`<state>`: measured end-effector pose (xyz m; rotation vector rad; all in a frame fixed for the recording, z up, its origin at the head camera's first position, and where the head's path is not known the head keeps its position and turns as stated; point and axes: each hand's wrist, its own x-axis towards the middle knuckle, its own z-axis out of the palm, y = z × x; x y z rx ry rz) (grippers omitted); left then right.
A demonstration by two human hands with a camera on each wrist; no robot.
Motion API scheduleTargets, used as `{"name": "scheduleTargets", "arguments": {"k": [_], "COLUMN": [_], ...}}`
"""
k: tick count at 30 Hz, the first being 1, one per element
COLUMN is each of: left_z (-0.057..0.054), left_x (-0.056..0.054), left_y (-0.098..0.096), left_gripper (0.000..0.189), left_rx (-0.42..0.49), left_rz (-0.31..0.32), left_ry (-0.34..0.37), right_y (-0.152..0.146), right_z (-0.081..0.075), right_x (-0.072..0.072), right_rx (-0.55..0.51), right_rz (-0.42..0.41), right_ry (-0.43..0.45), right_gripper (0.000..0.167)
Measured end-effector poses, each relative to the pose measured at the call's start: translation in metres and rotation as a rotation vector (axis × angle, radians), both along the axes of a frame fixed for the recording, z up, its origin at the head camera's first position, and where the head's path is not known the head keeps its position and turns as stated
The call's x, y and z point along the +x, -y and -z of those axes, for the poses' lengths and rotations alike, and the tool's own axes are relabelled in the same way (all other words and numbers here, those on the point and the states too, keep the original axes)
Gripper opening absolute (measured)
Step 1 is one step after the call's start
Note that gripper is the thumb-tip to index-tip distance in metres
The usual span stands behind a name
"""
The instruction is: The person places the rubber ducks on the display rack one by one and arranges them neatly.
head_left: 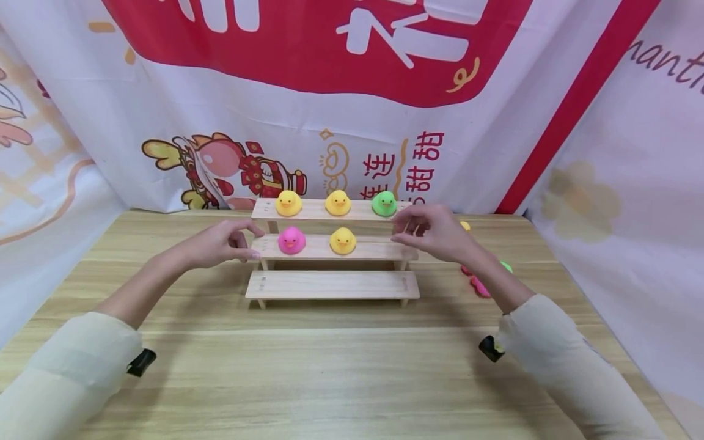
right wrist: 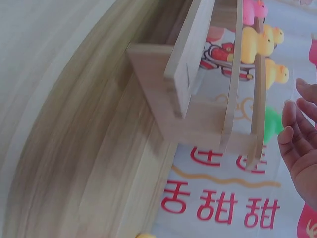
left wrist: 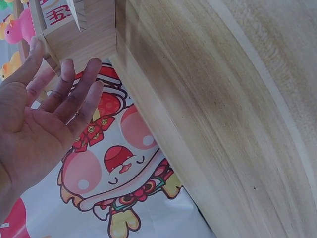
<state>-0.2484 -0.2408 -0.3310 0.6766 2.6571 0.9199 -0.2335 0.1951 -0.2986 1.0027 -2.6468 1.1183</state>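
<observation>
A three-tier wooden stand (head_left: 332, 285) stands on the table. On its top tier sit two yellow rubber ducks (head_left: 338, 203) and a green duck (head_left: 384, 204). The middle tier carries a pink duck (head_left: 291, 241) and another yellow duck (head_left: 343, 241); nothing sits on the bottom tier. My left hand (head_left: 227, 243) is at the left end of the middle tier, thumb right by its edge, fingers loosely bent and holding nothing. At the right end, my right hand (head_left: 431, 231) hovers near the upper two tiers with relaxed, slightly curled fingers and no object in them.
More small ducks lie on the table right of the stand, partly behind my right forearm, among them a pink duck (head_left: 480, 286) and a green duck (head_left: 506, 266). A printed white and red cloth (head_left: 308, 116) hangs behind the stand.
</observation>
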Motion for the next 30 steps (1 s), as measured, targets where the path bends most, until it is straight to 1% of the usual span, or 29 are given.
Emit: {"name": "scheduleTargets", "arguments": {"k": [3, 7, 12, 18, 24, 30], "left_z": [0.0, 0.0, 0.001, 0.001, 0.001, 0.002], "left_x": [0.0, 0.001, 0.0, 0.0, 0.001, 0.0], "left_y": [0.0, 0.001, 0.002, 0.001, 0.002, 0.002], "left_gripper": [0.048, 0.047, 0.047, 0.046, 0.046, 0.046], "left_rx": [-0.002, -0.003, 0.004, -0.008, -0.002, 0.001], "left_rz": [0.003, 0.007, 0.017, 0.008, 0.03, 0.035], "left_ry": [-0.002, -0.002, -0.001, 0.0, -0.026, -0.028], "right_y": [-0.011, -0.026, -0.043, -0.064, -0.083, -0.098], "right_z": [0.003, 0.006, 0.01, 0.017, 0.027, 0.033], "right_x": [0.001, 0.002, 0.001, -0.001, -0.007, -0.018], "right_rx": [0.009, 0.004, 0.011, 0.031, 0.056, 0.08], "right_rz": [0.036, 0.077, 0.111, 0.172, 0.22, 0.297], "right_ry": [0.006, 0.01, 0.011, 0.011, 0.042, 0.094], "right_gripper": [0.02, 0.023, 0.023, 0.023, 0.023, 0.024]}}
